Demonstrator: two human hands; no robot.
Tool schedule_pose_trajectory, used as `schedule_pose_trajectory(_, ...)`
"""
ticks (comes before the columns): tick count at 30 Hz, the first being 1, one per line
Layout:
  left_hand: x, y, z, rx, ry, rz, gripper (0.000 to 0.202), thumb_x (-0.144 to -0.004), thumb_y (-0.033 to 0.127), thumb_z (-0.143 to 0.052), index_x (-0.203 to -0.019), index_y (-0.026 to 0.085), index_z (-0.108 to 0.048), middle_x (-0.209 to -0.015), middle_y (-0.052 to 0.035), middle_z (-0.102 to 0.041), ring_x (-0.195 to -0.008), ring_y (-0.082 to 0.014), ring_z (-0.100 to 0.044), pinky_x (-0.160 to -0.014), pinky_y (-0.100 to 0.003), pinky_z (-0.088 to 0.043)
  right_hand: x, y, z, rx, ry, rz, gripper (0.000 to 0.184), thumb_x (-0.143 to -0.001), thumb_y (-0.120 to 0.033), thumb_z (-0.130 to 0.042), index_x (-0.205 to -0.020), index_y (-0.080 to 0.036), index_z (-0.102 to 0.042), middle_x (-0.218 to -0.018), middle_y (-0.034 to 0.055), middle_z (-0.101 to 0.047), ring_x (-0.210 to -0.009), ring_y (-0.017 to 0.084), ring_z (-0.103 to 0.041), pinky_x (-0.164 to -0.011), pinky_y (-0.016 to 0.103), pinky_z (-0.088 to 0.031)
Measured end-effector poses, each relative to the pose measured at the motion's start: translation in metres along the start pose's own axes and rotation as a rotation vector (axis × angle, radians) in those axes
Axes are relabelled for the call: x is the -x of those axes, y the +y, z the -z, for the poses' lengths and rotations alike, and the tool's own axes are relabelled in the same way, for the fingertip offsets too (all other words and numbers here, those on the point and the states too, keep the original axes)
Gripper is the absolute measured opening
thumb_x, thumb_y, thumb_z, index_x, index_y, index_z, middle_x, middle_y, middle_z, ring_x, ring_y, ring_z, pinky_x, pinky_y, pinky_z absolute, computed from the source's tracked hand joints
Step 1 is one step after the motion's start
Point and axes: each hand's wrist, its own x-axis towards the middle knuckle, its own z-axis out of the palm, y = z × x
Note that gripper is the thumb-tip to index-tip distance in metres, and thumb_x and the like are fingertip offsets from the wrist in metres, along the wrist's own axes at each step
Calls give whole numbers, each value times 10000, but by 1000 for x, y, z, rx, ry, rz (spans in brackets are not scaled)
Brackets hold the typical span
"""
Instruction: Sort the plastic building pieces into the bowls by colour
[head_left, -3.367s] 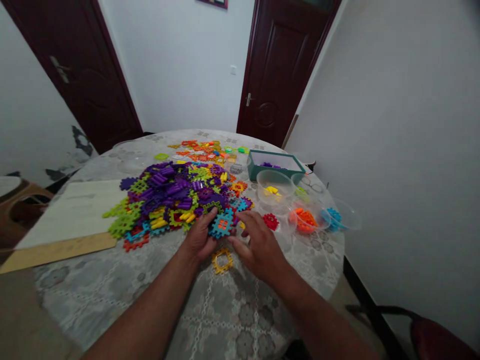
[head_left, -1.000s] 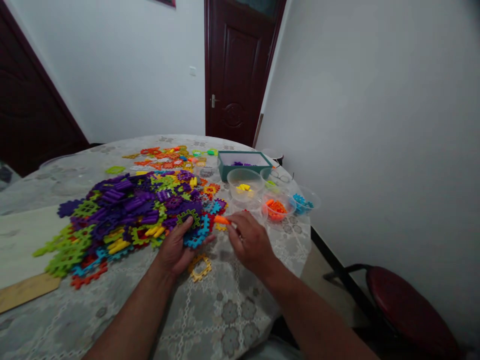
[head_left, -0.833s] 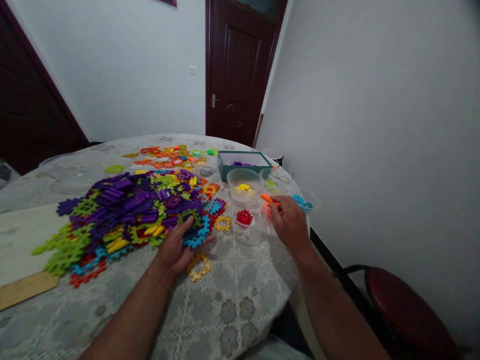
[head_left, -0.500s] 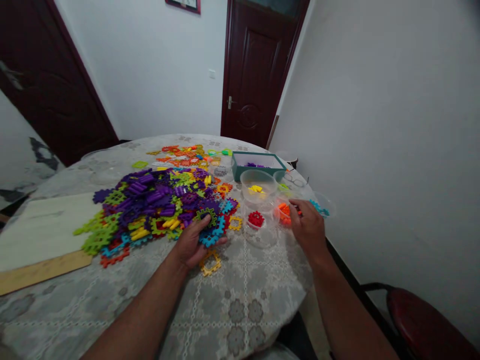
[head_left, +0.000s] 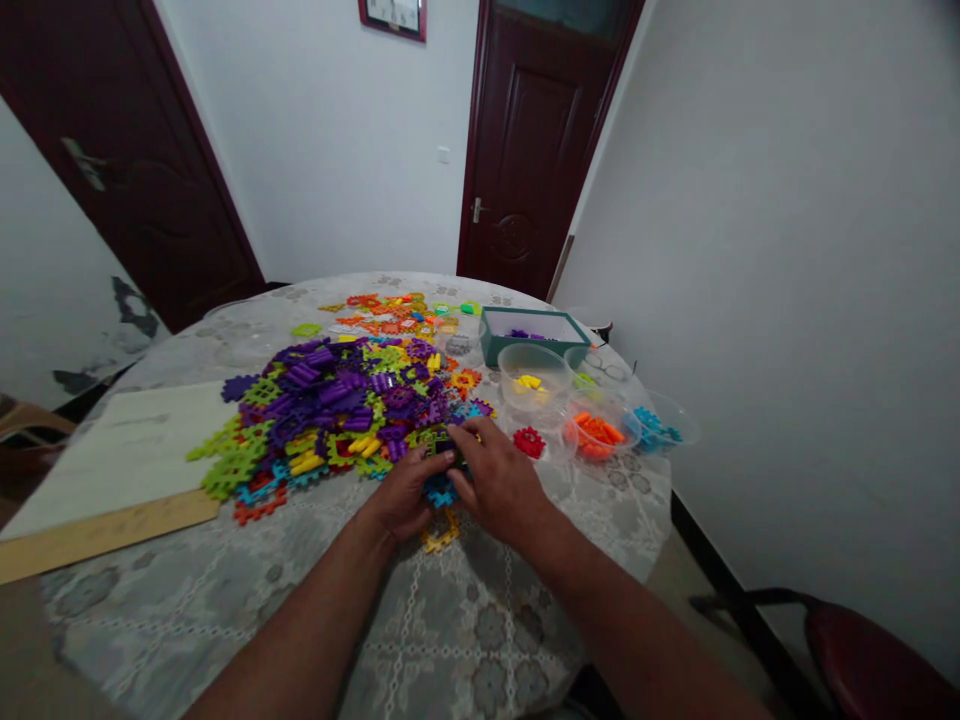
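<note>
While two dark red doors (head_left: pixel 536 140) stand beyond it, the round tabletop (head_left: pixel 435 630) spreads before us under a patterned grey cloth. Across its left side we see a pale sheet (head_left: pixel 135 440), with a tan strip (head_left: pixel 105 533) along the near edge. A heap of toothed plastic pieces (head_left: pixel 330 385), mostly purple and lime green, overlaps the sheet's right edge and reaches to our hands. Right of the heap's far part stands an open green box (head_left: pixel 501 349) with purple pieces inside.

At the heap's near right edge our hands come together. Our left hand (head_left: pixel 405 492) holds a small stack of pieces, thumb laid across the top; a blue toothed piece (head_left: pixel 440 492) shows between the hands. Our right hand (head_left: pixel 501 480) has its fingers bent in over the stack, but we cannot tell what they pinch, since the hand covers it.

To the right, clear bowls hold yellow, orange and blue parts. Smaller still, a yellow toothed frame (head_left: pixel 441 537) lies on the cloth just below our hands, and we have a red gear (head_left: pixel 529 442) near the right one.
</note>
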Motion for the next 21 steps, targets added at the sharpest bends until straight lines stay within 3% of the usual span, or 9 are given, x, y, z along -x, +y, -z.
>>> schedule_pose_trajectory(4, -1, 0, 1, 24, 11, 18, 311, -776, 149, -881, -1062, 144, -758, -926, -100, -798, -752, -228, -772, -691, -310, -651, -3, 0, -4, -7, -2, -29, 475, -939, -148, -645, -1400, -207, -548, -1313, 146, -586, -1210, 291, -599, -1017, 467, -587)
schedule_pose_trajectory(6, -3, 0, 3, 78, 30, 25, 288, -838, 292, -870, -1056, 142, -757, -952, -115, -800, -781, -248, -779, -705, -339, -662, -4, 0, -1, -57, 24, -44, 412, -934, -139, -639, -1331, -217, -563, -1280, 126, -590, -1190, 272, -597, -1017, 445, -576)
schedule_pose_trajectory(8, -4, 2, 3, 120, 34, 40, 377, -909, 485, -791, -1061, 141, -758, -941, -132, -800, -805, -277, -787, -705, -371, -670, -5, 0, 1, -101, 53, -62, 337, -926, -128, -628, -1242, -230, -576, -1222, 102, -603, -1149, 255, -601, -1000, 427, -568)
schedule_pose_trajectory(10, -5, 3, 3, 124, 31, 79, 455, -960, 577, -690, -1085, 145, -757, -904, -138, -797, -808, -298, -792, -681, -390, -672, -6, 0, 2, -126, 78, -66, 268, -921, -113, -602, -1158, -238, -580, -1152, 80, -622, -1092, 241, -609, -972, 407, -557)
schedule_pose_trajectory(13, -4, 5, 3, 78, 51, 116, 318, -988, 443, -685, -1075, 145, -754, -845, -121, -787, -742, -282, -782, -615, -384, -666, -7, -2, 3, -184, 97, -87, 209, -904, -89, -568, -1050, -238, -585, -1029, 42, -650, -959, 213, -624, -893, 360, -544)
schedule_pose_trajectory(17, -1, 7, 3, -27, 79, 75, 192, -914, 260, -770, -1075, 156, -751, -856, -97, -785, -682, -252, -757, -532, -377, -656, -6, -1, 10, -421, 87, -183, 134, -920, -144, -593, -1007, -243, -618, -887, -19, -670, -804, 164, -642, -763, 285, -529)
schedule_pose_trajectory(19, 0, 7, 4, -55, 106, 67, 220, -897, 253, -789, -1095, 163, -751, -919, -108, -796, -716, -255, -763, -538, -389, -664, -5, 9, 22, -542, 114, -263, 78, -943, -242, -634, -1021, -244, -640, -838, -34, -676, -745, 152, -645, -691, 262, -524)
schedule_pose_trajectory(21, 0, 7, 4, -70, 133, 75, 229, -892, 251, -797, -1097, 161, -750, -964, -123, -801, -740, -256, -764, -567, -415, -677, -6, 29, 40, -579, 175, -347, 139, -944, -334, -663, -1040, -234, -665, -802, -32, -681, -686, 147, -638, -632, 255, -519)
